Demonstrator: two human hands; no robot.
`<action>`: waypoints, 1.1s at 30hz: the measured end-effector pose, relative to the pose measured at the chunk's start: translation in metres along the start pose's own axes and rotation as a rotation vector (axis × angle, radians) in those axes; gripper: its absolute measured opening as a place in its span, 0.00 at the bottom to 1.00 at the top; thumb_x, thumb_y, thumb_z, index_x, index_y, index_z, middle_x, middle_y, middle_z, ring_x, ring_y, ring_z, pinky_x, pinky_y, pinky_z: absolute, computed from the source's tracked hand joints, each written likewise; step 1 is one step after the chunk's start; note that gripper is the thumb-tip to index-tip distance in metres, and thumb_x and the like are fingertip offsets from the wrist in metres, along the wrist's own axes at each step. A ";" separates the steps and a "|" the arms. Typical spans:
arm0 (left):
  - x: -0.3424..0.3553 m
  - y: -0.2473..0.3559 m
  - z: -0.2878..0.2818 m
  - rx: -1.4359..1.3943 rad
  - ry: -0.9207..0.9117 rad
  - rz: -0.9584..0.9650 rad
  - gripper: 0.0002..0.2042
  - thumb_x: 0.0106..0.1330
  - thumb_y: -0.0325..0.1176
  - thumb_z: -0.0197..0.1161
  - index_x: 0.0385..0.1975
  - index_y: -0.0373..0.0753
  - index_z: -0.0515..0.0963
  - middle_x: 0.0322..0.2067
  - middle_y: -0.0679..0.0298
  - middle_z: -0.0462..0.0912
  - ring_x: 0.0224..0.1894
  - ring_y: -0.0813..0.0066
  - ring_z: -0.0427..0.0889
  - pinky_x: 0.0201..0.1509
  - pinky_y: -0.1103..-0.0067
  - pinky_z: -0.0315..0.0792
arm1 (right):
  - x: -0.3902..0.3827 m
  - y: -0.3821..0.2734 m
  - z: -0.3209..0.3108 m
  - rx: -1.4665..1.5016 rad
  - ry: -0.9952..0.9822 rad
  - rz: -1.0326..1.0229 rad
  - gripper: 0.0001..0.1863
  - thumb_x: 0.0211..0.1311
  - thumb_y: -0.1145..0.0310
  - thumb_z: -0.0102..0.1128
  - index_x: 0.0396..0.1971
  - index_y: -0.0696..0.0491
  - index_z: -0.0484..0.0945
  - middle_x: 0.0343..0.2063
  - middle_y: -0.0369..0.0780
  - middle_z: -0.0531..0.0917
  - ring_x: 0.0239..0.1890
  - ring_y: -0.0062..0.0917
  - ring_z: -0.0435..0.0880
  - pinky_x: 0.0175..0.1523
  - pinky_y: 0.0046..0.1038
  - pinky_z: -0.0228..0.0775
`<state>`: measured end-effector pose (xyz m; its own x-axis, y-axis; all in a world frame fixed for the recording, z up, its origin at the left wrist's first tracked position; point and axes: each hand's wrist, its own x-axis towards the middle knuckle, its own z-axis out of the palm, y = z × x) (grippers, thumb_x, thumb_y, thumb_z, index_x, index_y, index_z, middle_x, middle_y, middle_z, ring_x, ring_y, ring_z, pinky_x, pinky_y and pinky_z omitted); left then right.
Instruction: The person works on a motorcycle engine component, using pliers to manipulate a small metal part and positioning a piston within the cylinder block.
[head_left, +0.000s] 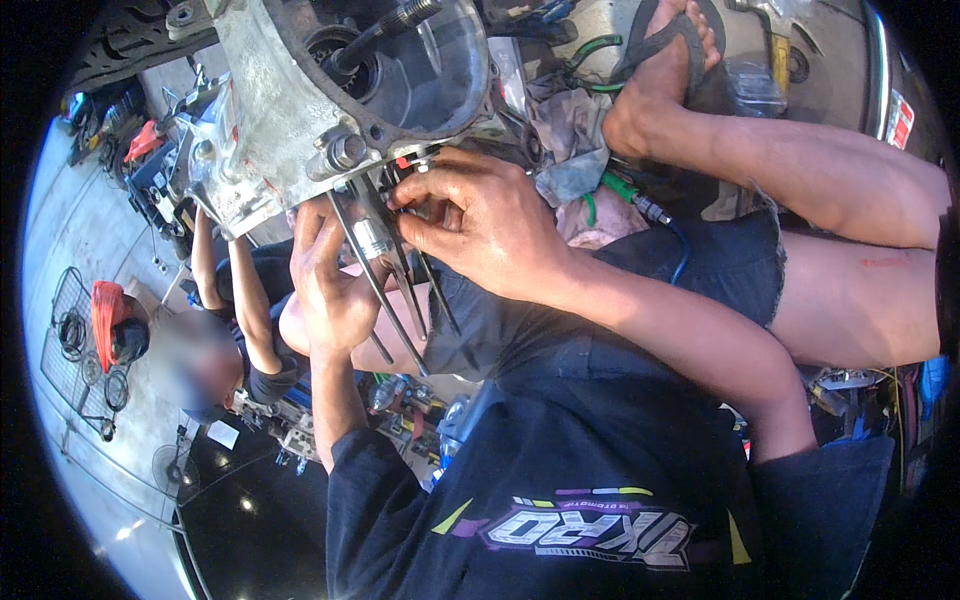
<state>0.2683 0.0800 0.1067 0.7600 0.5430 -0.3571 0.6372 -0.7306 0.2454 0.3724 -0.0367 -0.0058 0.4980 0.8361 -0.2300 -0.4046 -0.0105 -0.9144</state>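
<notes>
An engine casing [262, 90] hangs at the upper centre, its round opening holding a shaft [395, 30]. Below it, long dark studs [393, 330] and a silver piston [370, 237] project downward. My left hand [328, 275] is closed just left of the piston, fingertips up under the casing; what it grips is partly hidden. My right hand [485, 225] is right of the piston, thumb and fingers curled together beside a stud at the casing's underside; the small part between its fingertips is unclear.
A co-worker [265, 330] reaches toward machinery at left. A green-and-black tool [635, 200] and grey rags [565, 130] lie beyond my right hand, near a bare leg [760, 160]. A standing fan [172, 465] and orange-red bundle [108, 315] are at far left.
</notes>
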 end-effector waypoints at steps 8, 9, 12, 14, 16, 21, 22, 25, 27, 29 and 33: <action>0.001 -0.003 0.001 -0.060 -0.016 -0.042 0.22 0.40 0.24 0.76 0.40 0.33 0.80 0.39 0.56 0.80 0.46 0.54 0.78 0.51 0.66 0.70 | 0.010 0.015 -0.002 -0.050 -0.042 -0.201 0.08 0.54 0.68 0.67 0.33 0.55 0.85 0.30 0.43 0.82 0.34 0.39 0.84 0.40 0.38 0.76; 0.001 -0.004 0.001 -0.048 -0.017 -0.022 0.21 0.43 0.24 0.74 0.40 0.33 0.79 0.39 0.56 0.78 0.45 0.55 0.78 0.50 0.67 0.71 | 0.010 0.015 -0.002 -0.074 -0.048 -0.218 0.08 0.54 0.68 0.67 0.32 0.55 0.85 0.30 0.43 0.82 0.34 0.39 0.84 0.40 0.37 0.76; -0.003 -0.003 0.000 -0.023 -0.007 -0.005 0.20 0.48 0.23 0.70 0.43 0.33 0.76 0.41 0.57 0.76 0.44 0.58 0.77 0.50 0.70 0.71 | 0.010 0.014 -0.002 -0.092 -0.093 -0.217 0.07 0.55 0.67 0.67 0.31 0.54 0.84 0.30 0.42 0.81 0.33 0.39 0.84 0.39 0.37 0.77; -0.005 0.000 0.000 -0.024 0.016 -0.048 0.22 0.48 0.22 0.69 0.47 0.34 0.75 0.42 0.57 0.76 0.46 0.60 0.77 0.52 0.71 0.71 | 0.010 0.013 -0.004 -0.103 -0.116 -0.220 0.07 0.55 0.67 0.67 0.31 0.54 0.83 0.30 0.42 0.81 0.33 0.39 0.84 0.39 0.38 0.77; -0.010 0.000 -0.003 -0.048 0.010 -0.120 0.27 0.45 0.20 0.70 0.50 0.34 0.74 0.46 0.57 0.76 0.49 0.60 0.77 0.53 0.70 0.71 | 0.011 0.012 -0.006 -0.132 -0.123 -0.243 0.07 0.55 0.67 0.66 0.31 0.54 0.83 0.31 0.41 0.82 0.32 0.39 0.84 0.38 0.38 0.77; -0.035 0.001 -0.016 -0.407 0.223 -0.283 0.25 0.58 0.22 0.64 0.58 0.34 0.69 0.56 0.55 0.70 0.58 0.65 0.73 0.60 0.69 0.71 | 0.010 0.013 -0.006 -0.094 -0.145 -0.223 0.08 0.55 0.66 0.67 0.33 0.54 0.82 0.32 0.41 0.81 0.33 0.40 0.84 0.39 0.39 0.77; -0.034 0.007 -0.015 -0.335 0.267 -0.199 0.27 0.58 0.27 0.68 0.59 0.33 0.68 0.57 0.55 0.69 0.58 0.65 0.73 0.60 0.69 0.72 | 0.010 0.013 -0.006 -0.091 -0.155 -0.205 0.08 0.55 0.66 0.67 0.33 0.54 0.82 0.32 0.41 0.81 0.33 0.41 0.84 0.39 0.39 0.78; -0.025 0.049 -0.013 0.041 0.148 -0.102 0.39 0.50 0.39 0.78 0.62 0.38 0.65 0.60 0.53 0.66 0.53 0.63 0.77 0.53 0.69 0.76 | 0.014 0.013 -0.009 -0.107 -0.173 -0.256 0.09 0.56 0.66 0.67 0.34 0.54 0.82 0.32 0.42 0.81 0.34 0.42 0.85 0.40 0.40 0.78; -0.022 0.061 -0.003 0.263 0.096 -0.045 0.41 0.47 0.37 0.79 0.63 0.41 0.65 0.61 0.51 0.65 0.47 0.60 0.80 0.43 0.69 0.79 | 0.015 0.015 -0.008 -0.159 -0.183 -0.288 0.09 0.54 0.68 0.66 0.34 0.53 0.81 0.34 0.42 0.82 0.34 0.42 0.85 0.39 0.41 0.79; -0.022 0.059 0.005 0.297 0.126 -0.054 0.37 0.49 0.30 0.75 0.61 0.40 0.66 0.60 0.51 0.66 0.45 0.58 0.81 0.37 0.68 0.79 | 0.015 0.015 -0.008 -0.175 -0.186 -0.307 0.09 0.54 0.68 0.66 0.34 0.53 0.81 0.34 0.42 0.82 0.34 0.42 0.85 0.39 0.41 0.79; -0.015 0.067 -0.006 0.237 0.094 -0.115 0.30 0.50 0.21 0.68 0.56 0.37 0.69 0.58 0.51 0.68 0.50 0.58 0.80 0.48 0.65 0.79 | 0.019 0.020 -0.009 -0.232 -0.194 -0.370 0.08 0.54 0.67 0.65 0.33 0.53 0.80 0.33 0.41 0.82 0.31 0.42 0.85 0.36 0.42 0.79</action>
<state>0.3004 0.0256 0.1343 0.6998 0.6560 -0.2828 0.6809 -0.7322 -0.0137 0.3806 -0.0256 -0.0313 0.4154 0.8934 0.1711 -0.0343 0.2033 -0.9785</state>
